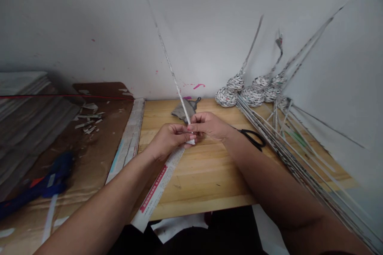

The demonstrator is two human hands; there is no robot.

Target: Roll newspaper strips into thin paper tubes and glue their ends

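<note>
Above the middle of the wooden table (206,175), both my hands are closed on one newspaper strip (158,187). Its upper part is rolled into a thin tube (169,61) that slants up and left toward the wall. The flat lower part, with a red printed band, hangs down over the table's front edge. My left hand (172,139) pinches the paper where flat strip meets tube. My right hand (208,125) grips the tube's lower end just above, thumb and fingers together. The fingertips of both hands nearly meet and partly hide the paper.
Woven paper gourd shapes (253,95) stand against the wall at back right. Long paper tubes (278,153) lie along the right side beside black-handled scissors (254,139). A grey cloth (181,111) lies behind my hands. At left are flat paper strips (127,139), paper scraps (89,117) and a blue glue gun (56,175).
</note>
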